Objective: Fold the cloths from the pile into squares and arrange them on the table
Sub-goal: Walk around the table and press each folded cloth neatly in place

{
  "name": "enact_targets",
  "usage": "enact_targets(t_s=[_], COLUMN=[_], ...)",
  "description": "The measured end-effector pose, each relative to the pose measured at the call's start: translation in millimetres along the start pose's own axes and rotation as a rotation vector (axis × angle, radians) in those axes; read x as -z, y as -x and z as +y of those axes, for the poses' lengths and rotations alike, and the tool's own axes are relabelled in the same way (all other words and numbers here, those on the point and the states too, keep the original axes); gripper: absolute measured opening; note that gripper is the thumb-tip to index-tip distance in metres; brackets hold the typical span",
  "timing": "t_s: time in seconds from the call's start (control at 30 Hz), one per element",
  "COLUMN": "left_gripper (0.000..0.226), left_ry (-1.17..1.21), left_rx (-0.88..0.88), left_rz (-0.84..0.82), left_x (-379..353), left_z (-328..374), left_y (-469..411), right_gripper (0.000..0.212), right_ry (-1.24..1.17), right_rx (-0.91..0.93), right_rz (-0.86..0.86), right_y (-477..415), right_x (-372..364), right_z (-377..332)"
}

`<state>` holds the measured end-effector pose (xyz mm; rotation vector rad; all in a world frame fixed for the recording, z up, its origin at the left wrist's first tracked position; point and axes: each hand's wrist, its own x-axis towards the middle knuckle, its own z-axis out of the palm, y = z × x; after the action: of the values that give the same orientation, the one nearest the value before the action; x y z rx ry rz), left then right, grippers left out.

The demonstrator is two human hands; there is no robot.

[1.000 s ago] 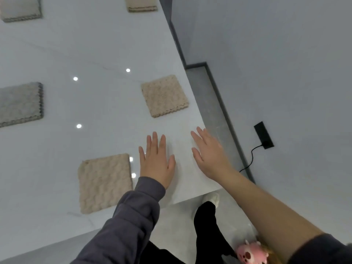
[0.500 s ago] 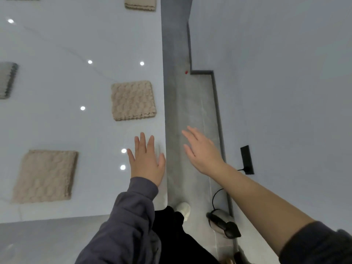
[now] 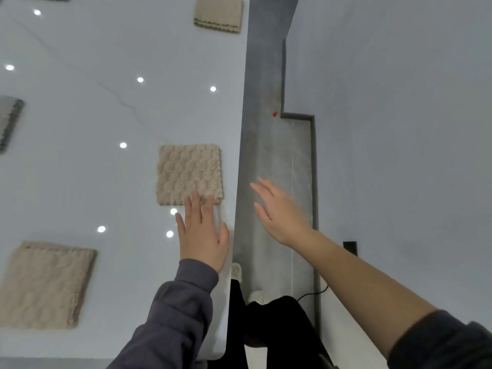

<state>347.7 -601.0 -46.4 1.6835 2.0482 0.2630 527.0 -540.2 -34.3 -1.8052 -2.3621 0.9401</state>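
Several folded square cloths lie on the glossy white table (image 3: 80, 182). A beige folded cloth (image 3: 189, 170) sits near the table's right edge. My left hand (image 3: 202, 230) is flat and open over the table, its fingertips at that cloth's near edge. My right hand (image 3: 279, 211) is open, fingers straight, in the air past the table's right edge above the floor. Another beige cloth (image 3: 45, 284) lies at the near left, a third beige one (image 3: 218, 13) at the far right, and a grey cloth (image 3: 9, 121) at the left border. Both hands hold nothing.
The table's right edge (image 3: 238, 182) runs down the middle of the view. Right of it is grey floor (image 3: 274, 155) and a pale wall (image 3: 399, 129) with a dark socket (image 3: 351, 246) and cable. My legs and shoes (image 3: 237, 271) stand below.
The view has swung, so the cloths shifted right and down in view. My left hand now reaches the beige cloth's near edge. My right hand stays off the table, over the floor.
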Motion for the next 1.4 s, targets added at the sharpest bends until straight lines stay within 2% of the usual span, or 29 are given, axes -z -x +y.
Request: enact_targets(t_s=[0.13, 0.37, 0.53, 0.63, 0.8, 0.97, 1.07, 1.2, 1.3, 1.4], left_gripper=[0.061, 0.066, 0.07, 0.073, 0.067, 0.051, 0.048, 0.053, 0.052, 0.049], left_ry=[0.038, 0.066, 0.182, 0.27, 0.256, 0.211, 0.136, 0.049, 0.019, -0.02], left_rx=[0.126, 0.434, 0.729, 0.771, 0.711, 0.564, 0.437, 0.194, 0.025, -0.074], left_rz=[0.02, 0.107, 0.238, 0.271, 0.295, 0.331, 0.32, 0.254, 0.215, 0.213], left_x=[-1.0, -4.4, -13.6, -21.3, -23.0, -11.6, -8.4, -7.0, -2.5, 1.3], left_z=[-12.5, -18.9, 0.0, 13.0, 12.5, -5.8, -10.7, -24.5, -37.0, -42.1], left_y=[-19.6, -60.4, -61.0, -61.5, -86.1, -127.8, -146.5, -158.8, -165.9, -178.1], right_gripper=[0.051, 0.052, 0.051, 0.048, 0.028, 0.039, 0.015, 0.041, 0.038, 0.037], right_ry=[-0.007, 0.008, 0.199, 0.166, 0.219, 0.26, 0.137, 0.104, 0.113, 0.07], right_rx=[0.069, 0.262, 0.404, 0.477, 0.471, 0.387, 0.458, 0.507, 0.543, 0.496], right_rz=[-0.029, -0.068, -0.116, -0.146, -0.136, -0.079, 0.053, -0.028, 0.012, 0.049], right_y=[-41.0, -125.5, -169.3, -184.4, -188.4, -187.1, -203.3, -220.4, -218.6, -217.2], right_x=[3.8, 4.5, 12.4, 17.3, 25.6, 31.8, 30.9, 25.2, 19.1, 14.1], right_z=[-4.0, -9.7, -22.0, -29.4, -35.6, -22.8, -18.0, -14.9, -10.5, -4.3])
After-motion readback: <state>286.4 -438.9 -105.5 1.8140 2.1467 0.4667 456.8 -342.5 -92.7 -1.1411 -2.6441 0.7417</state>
